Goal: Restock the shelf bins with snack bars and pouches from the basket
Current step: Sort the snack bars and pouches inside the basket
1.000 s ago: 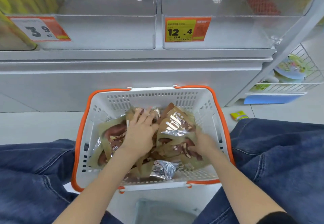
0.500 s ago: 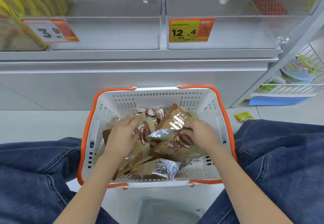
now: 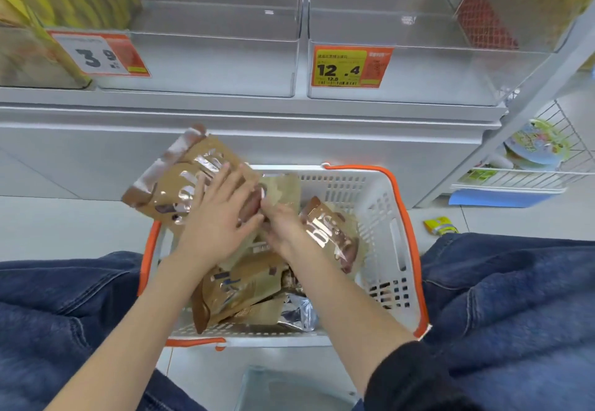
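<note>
Above the white basket (image 3: pixel 380 217), your left hand (image 3: pixel 219 220) lies flat, fingers straight, on a raised tan snack pouch (image 3: pixel 190 179); your right hand (image 3: pixel 283 227) pinches its lower edge. It looks light, floppy and slick, so hold the sealed edges. Both clear bins (image 3: pixel 199 66) ahead stand open-topped.

Yellow packet (image 3: pixel 440 225) on floor; wire rack (image 3: pixel 528 176) right.

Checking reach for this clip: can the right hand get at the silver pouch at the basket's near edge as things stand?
Probably yes. The silver pouch lies uncovered beside the right forearm, but the right hand is busy pinching a tan pouch and would have to release it first.
</note>
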Tool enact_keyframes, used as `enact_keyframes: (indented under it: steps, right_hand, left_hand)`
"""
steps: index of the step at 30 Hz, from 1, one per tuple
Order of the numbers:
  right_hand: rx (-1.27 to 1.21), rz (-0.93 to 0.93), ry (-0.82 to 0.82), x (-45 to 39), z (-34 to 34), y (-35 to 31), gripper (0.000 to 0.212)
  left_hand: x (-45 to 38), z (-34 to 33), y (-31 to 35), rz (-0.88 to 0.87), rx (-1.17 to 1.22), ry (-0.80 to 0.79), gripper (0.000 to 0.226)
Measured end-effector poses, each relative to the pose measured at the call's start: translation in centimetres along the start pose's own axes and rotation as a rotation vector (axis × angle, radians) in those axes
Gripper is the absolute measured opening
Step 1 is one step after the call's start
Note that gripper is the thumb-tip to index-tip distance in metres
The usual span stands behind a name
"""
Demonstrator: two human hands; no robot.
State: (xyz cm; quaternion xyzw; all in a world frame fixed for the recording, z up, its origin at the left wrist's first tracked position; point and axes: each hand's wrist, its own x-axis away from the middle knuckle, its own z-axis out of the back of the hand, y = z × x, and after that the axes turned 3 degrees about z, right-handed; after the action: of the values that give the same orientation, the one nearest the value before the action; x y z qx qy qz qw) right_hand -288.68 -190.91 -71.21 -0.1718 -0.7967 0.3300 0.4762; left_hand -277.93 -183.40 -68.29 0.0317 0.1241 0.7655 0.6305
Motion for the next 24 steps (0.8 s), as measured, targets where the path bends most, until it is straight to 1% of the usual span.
enact_keyframes:
  steps: [2,3,4,6,7,9,10,11,12,13,14,16,17,18,19,20,22,24]
  right_hand:
    - [0.171,-0.129,0.021,-0.5,-0.3,2.7,0.024]
    - [0.208,-0.166,0.04,-0.6,0.5,3.7,0.026]
    - [0.166,-0.193,0.064,-0.8,1.8,4.4,0.026]
    - [0.123,-0.17,0.164,-1.2,5.7,5.3,0.023]
    - [0.148,-0.14,0.274,-1.2,7.9,5.4,0.022]
    - [0.304,-0.093,0.533,-0.7,12.4,6.1,0.025]
    - [0.361,-0.087,0.673,-0.3,14.4,6.7,0.026]
    - [0.374,-0.086,0.767,0.0,16.0,7.3,0.026]
    - [0.352,-0.074,0.817,0.1,17.0,7.9,0.029]
    - [0.339,-0.061,0.842,0.0,17.6,8.4,0.033]
    - [0.375,-0.021,0.854,-0.3,17.7,8.8,0.038]
    - [0.664,0.14,0.814,-0.8,17.1,8.7,0.046]
    - [0.828,0.255,0.77,-1.1,16.7,8.2,0.05]
    - [0.935,0.379,0.706,-1.4,16.5,7.7,0.055]
    - [0.988,0.461,0.626,-1.8,16.2,6.6,0.06]
    - [1.027,0.506,0.551,-2.2,16.0,5.6,0.066]
    - [1.199,0.477,0.418,-3.3,15.9,3.7,0.068]
    - [1.417,0.399,0.278,-4.5,16.6,2.4,0.059]
  left_hand:
    - [0.8,-3.3,-1.0,-0.008,-0.072,-0.211,0.069]
    - [1.5,-4.9,-1.8,-0.01,-0.115,-0.287,0.07]
    - [2.1,-6.0,-2.5,-0.017,-0.16,-0.329,0.066]
    - [3.0,-7.2,-3.5,-0.026,-0.207,-0.29,0.05]
    - [2.9,-7.4,-3.5,-0.016,-0.216,-0.287,0.05]
    - [2.1,-7.5,-2.7,0.02,-0.213,-0.301,0.053]
    - [1.5,-7.5,-2.1,0.011,-0.199,-0.279,0.053]
    - [1.0,-7.6,-1.3,-0.018,-0.177,-0.242,0.053]
    - [0.5,-7.7,-0.4,-0.063,-0.156,-0.201,0.053]
    - [0.0,-7.9,0.6,-0.108,-0.122,-0.188,0.053]
    - [-0.5,-8.1,1.7,-0.141,-0.075,-0.201,0.053]
    - [-2.2,-9.2,4.0,-0.135,0.033,-0.277,0.05]
    - [-3.3,-10.1,4.9,-0.083,0.096,-0.343,0.049]
    - [-4.5,-10.9,5.4,-0.01,0.166,-0.43,0.046]
    - [-5.7,-11.9,5.8,0.074,0.245,-0.513,0.043]
    - [-6.8,-12.8,6.0,0.159,0.315,-0.563,0.039]
    - [-8.5,-14.3,5.9,0.294,0.408,-0.57,0.036]
    - [-9.5,-15.1,5.8,0.363,0.446,-0.565,0.025]
